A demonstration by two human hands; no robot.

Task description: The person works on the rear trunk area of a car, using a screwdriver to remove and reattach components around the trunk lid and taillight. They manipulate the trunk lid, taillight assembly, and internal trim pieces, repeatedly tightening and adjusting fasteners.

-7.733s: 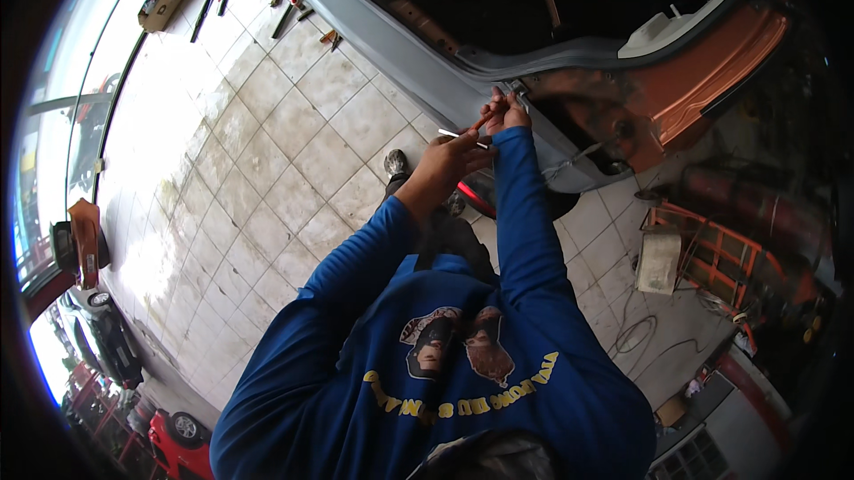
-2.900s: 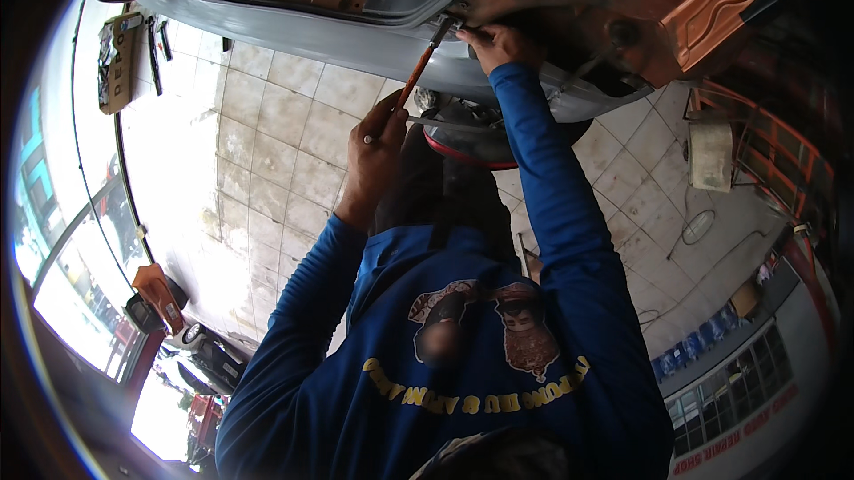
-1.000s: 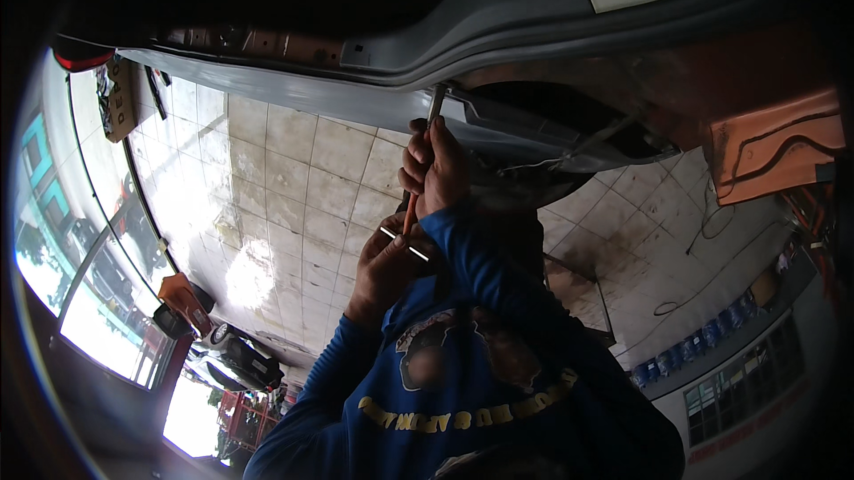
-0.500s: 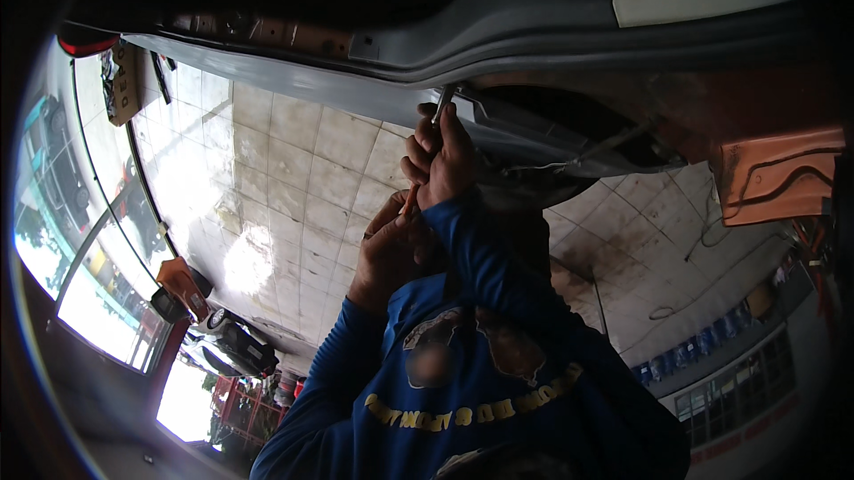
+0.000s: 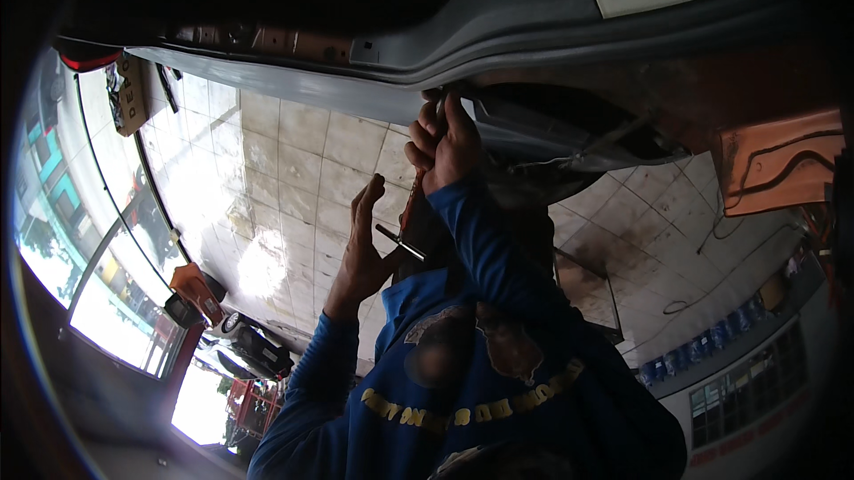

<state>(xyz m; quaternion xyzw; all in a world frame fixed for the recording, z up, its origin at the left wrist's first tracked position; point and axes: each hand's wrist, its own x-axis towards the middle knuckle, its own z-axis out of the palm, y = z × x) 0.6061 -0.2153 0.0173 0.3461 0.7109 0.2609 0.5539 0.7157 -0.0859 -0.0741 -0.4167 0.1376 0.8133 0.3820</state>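
We observe the right hand [image 5: 452, 146] closed around the orange shaft of a T-handle wrench [image 5: 410, 206] at the grey bumper's [image 5: 294, 78] edge. Left hand [image 5: 360, 258] spread, just beside the wrench's crossbar [image 5: 400, 242]; contact we cannot determine. Tiled floor [image 5: 307, 155] below; orange body panel [image 5: 778, 169] far right.

One camera, on the head of the person [image 5: 569, 329], looks down at the left hand [image 5: 360, 258] and right hand [image 5: 452, 146] from near. Its wide, round view reaches the floor [image 5: 298, 155] and car [image 5: 294, 82] too.
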